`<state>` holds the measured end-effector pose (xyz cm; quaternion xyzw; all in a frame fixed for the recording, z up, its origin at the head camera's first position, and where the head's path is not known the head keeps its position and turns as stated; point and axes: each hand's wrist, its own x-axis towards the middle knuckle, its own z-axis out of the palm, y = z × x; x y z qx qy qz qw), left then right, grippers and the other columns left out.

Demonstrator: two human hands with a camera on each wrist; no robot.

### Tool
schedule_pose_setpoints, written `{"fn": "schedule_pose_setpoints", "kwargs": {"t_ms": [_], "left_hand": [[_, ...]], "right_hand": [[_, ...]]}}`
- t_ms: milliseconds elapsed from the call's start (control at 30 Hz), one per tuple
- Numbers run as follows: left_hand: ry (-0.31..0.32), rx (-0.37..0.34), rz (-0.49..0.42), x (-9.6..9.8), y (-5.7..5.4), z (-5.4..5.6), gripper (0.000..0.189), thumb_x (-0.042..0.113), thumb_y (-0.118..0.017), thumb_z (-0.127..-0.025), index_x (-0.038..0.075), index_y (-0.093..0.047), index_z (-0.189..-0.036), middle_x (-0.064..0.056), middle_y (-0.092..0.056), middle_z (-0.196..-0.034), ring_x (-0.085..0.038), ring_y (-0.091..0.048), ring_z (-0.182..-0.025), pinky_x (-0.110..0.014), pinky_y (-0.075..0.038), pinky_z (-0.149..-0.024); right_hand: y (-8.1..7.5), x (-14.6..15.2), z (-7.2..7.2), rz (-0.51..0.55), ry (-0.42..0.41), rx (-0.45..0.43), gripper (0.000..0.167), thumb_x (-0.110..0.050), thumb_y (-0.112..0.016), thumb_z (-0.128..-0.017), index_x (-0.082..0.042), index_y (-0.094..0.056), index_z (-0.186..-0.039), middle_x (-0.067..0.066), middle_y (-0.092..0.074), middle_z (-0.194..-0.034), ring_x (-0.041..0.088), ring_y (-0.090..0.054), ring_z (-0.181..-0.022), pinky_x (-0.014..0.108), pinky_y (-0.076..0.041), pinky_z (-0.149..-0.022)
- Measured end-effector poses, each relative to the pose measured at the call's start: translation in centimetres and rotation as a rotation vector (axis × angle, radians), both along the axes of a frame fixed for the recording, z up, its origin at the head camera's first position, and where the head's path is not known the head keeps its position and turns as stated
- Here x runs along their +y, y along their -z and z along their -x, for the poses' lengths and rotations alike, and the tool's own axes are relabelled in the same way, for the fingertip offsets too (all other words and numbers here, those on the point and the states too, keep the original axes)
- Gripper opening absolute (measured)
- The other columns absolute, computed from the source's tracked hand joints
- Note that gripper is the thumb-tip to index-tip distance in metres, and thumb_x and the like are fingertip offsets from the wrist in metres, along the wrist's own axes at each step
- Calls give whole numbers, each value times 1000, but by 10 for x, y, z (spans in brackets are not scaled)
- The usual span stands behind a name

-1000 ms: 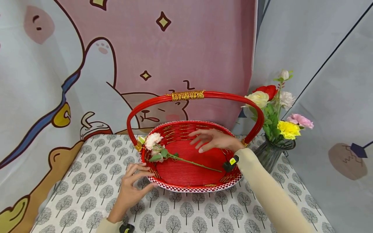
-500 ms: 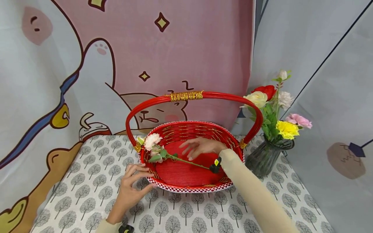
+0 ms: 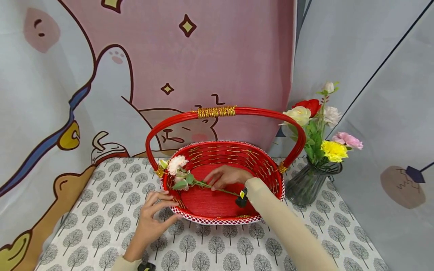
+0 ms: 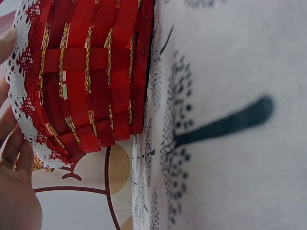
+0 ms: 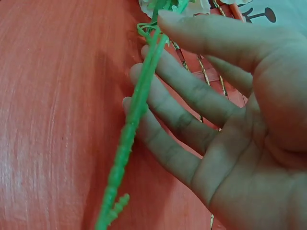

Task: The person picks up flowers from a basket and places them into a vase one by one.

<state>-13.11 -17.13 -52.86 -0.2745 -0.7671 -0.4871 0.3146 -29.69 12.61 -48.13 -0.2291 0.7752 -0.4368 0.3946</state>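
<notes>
A red woven basket with white lace trim and an arched handle stands on the table. Inside it lies an artificial flower, its pale pink blooms against the left rim and its green stem slanting across the bottom. My left hand rests at the basket's left front rim, fingers spread over the edge and thumb on the lace. My right hand is inside the basket at the stem. In the right wrist view its fingers lie loosely bent behind the stem, thumb at its upper part, with a gap between thumb and fingers.
To the right, a dark glass vase holds several artificial flowers, including a yellow one and a red one. A tree-print cloth covers the table. Cartoon-printed curtains hang behind.
My right hand has moved left and down inside the basket to the stem, its thumb and fingers drawing closer together. My left hand stays at the rim. The flower has not visibly moved.
</notes>
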Motion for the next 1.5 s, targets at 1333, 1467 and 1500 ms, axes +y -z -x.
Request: {"fn": "schedule_pose_setpoints", "kwargs": {"t_ms": [1333, 1467, 1500], "left_hand": [[-5, 29, -5, 0, -1, 1, 38, 22, -96, -64, 13, -79, -97, -12, -70, -107, -30, -55, -117, -27, -35, -113], [-4, 36, -8, 0, 0, 2, 38, 21, -96, -63, 11, -79, -96, -12, -71, -107, -31, -55, -116, -27, -36, -112], [-3, 39, -10, 0, 0, 2, 38, 21, -96, -63, 11, -79, -96, -11, -71, -107, -31, -55, -115, -27, -36, -112]], "right_hand": [[-14, 15, -6, 17, 100, 131, 24, -11, -77, -90, -16, -76, -113, 3, -76, -99, 19, -68, -83, 27, -53, -66], [-20, 19, -7, 51, 137, 117, 25, -11, -77, -90, -15, -75, -114, 5, -76, -100, 16, -63, -76, 27, -49, -62], [-21, 20, -8, 59, 146, 118, 24, -11, -77, -90, -16, -75, -114, 6, -76, -100, 15, -62, -74, 28, -49, -62]]}}
